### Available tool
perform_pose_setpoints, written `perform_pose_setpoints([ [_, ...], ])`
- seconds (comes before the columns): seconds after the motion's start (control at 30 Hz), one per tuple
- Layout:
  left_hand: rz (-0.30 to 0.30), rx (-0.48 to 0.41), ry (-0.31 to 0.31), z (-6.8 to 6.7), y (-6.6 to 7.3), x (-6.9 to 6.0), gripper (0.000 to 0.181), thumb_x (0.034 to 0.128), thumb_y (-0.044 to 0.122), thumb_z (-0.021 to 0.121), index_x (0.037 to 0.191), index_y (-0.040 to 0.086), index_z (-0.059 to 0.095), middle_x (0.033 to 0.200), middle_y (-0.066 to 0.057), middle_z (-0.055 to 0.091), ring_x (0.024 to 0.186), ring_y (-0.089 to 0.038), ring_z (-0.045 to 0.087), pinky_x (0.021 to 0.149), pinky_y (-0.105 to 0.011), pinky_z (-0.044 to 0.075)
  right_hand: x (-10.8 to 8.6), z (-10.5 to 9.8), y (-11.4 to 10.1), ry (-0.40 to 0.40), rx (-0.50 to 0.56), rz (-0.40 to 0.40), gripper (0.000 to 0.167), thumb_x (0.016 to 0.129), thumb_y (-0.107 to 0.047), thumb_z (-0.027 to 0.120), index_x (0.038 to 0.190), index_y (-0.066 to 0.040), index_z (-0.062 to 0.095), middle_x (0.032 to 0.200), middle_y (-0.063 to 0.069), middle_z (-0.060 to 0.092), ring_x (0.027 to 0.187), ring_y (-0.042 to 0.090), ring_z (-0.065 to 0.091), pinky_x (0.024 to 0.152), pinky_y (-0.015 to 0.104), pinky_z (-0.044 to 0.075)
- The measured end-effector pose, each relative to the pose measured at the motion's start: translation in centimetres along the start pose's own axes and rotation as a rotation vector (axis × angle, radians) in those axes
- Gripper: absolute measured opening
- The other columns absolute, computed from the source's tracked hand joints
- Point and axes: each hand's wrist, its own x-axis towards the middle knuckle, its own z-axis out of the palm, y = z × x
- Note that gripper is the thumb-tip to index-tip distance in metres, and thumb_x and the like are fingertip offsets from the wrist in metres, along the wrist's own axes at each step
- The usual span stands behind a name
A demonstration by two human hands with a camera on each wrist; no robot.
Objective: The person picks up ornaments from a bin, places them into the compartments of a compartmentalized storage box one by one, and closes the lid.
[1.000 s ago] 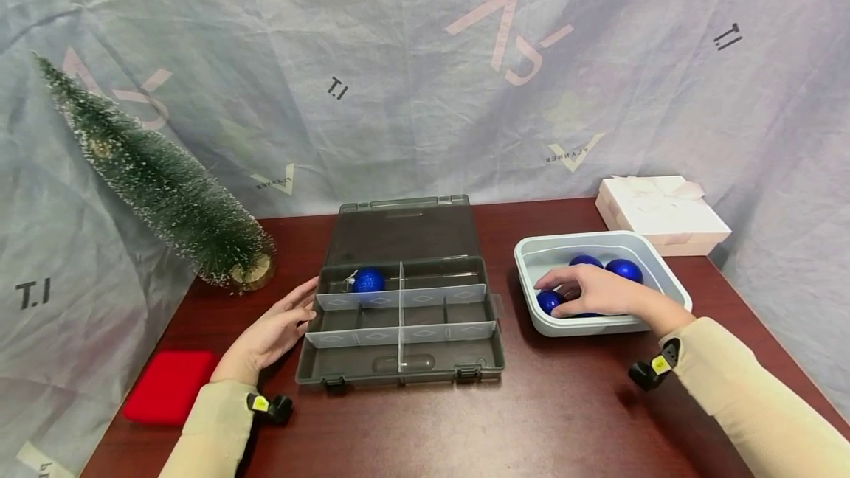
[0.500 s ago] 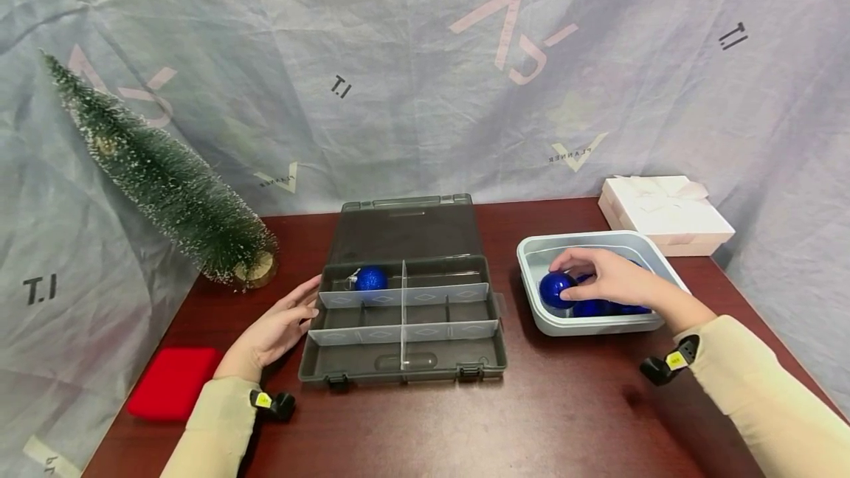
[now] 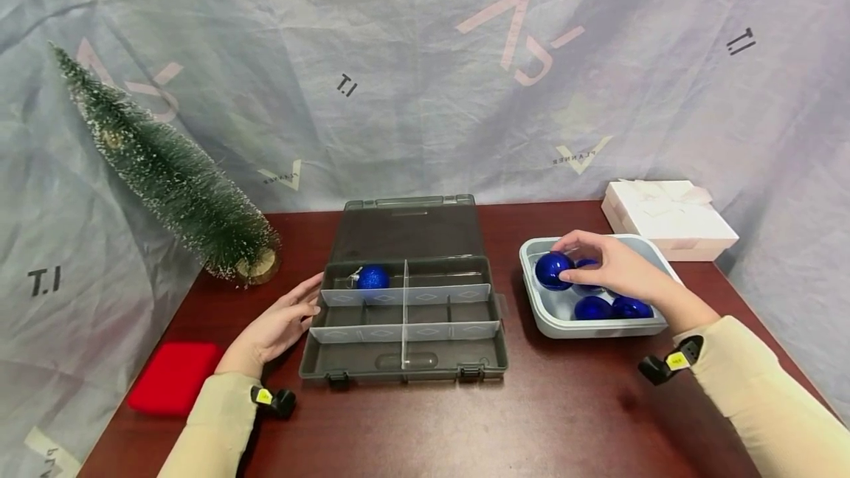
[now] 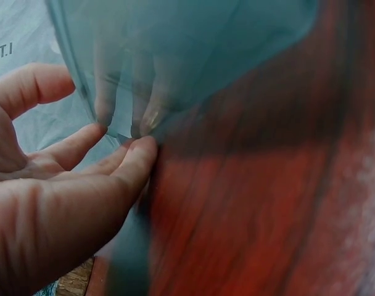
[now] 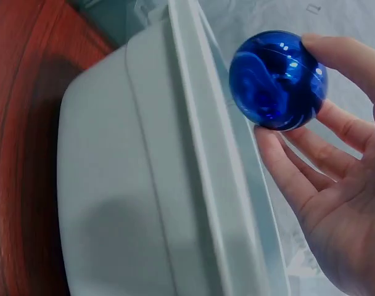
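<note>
One blue ball (image 3: 550, 271) is pinched by right hand (image 3: 617, 268) near the left edge of the tub (image 5: 113, 160). Left hand (image 3: 275, 330) touches with loose fingers the left edge of the case (image 3: 358, 352). Lifting seems the present step; next move calls for steady pinch.

Held ball (image 3: 551, 271) is glossy blue; organizer (image 3: 372, 377) smoky grey, dividers (image 3: 438, 331) apparently diamond-patterned; tub (image 3: 591, 330) pale grey-blue; table (image 3: 425, 434) red-brown, wood-grained

Table (image 3: 564, 404) (reddish); organizer (image 3: 352, 352), tub (image 3: 564, 328), tree (image 3: 175, 175), giftbox (image 3: 664, 216)
</note>
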Motion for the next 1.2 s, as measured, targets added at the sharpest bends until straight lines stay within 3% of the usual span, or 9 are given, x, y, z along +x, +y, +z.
perform_pose_setpoints([
  [0.27,0.001,0.007,-0.006,0.0,0.0,0.0,0.075,0.1019,-0.002,0.044,0.165,0.008,0.005,0.169,-0.02,-0.004,0.153,-0.036,-0.006,0.118,-0.058,0.002,1.1,1.2,-2.2,0.075,0.03,0.031,0.036,0.093,-0.017,0.077,0.126,-0.013,0.065,0.12,0.006,0.07,0.11,0.013,0.065,0.084,0.025,0.052],
  [0.5,-0.003,-0.011,-0.002,0.0,-0.1,0.1,0.075,0.1013,-0.003,0.043,0.165,0.008,0.005,0.169,-0.019,-0.004,0.153,-0.035,-0.006,0.118,-0.057,0.002,2.5,3.3,-3.8,0.092,0.127,0.004,0.037,0.093,-0.014,0.077,0.128,-0.011,0.065,0.119,0.007,0.07,0.112,0.02,0.065,0.087,0.026,0.052],
  [0.83,0.005,-0.027,-0.003,0.1,0.1,0.0,0.075,0.1008,-0.004,0.043,0.165,0.006,0.004,0.168,-0.02,-0.002,0.153,-0.035,-0.002,0.118,-0.055,0.004,4.8,6.2,-5.5,0.133,0.156,0.014,0.037,0.091,-0.018,0.079,0.125,-0.01,0.067,0.114,0.006,0.071,0.107,0.02,0.065,0.088,0.028,0.051],
  [1.07,0.003,-0.031,0.002,0.2,0.2,0.1,0.076,0.1002,-0.005,0.042,0.164,0.006,0.003,0.168,-0.02,-0.001,0.153,-0.035,-0.003,0.117,-0.052,0.007,5.9,8.1,-6.4,0.138,0.147,0.072,0.04,0.09,-0.023,0.081,0.125,-0.01,0.067,0.118,0.009,0.07,0.111,0.025,0.065,0.093,0.045,0.051],
  [1.2,-0.001,-0.022,0.005,0.2,0.1,0.1,0.076,0.1001,-0.005,0.042,0.164,0.006,0.003,0.168,-0.02,-0.001,0.153,-0.034,-0.002,0.115,-0.046,0.014,6.4,9.1,-6.8,0.15,0.147,0.092,0.041,0.089,-0.024,0.081,0.124,-0.01,0.067,0.119,0.011,0.07,0.11,0.027,0.067,0.091,0.047,0.053],
])
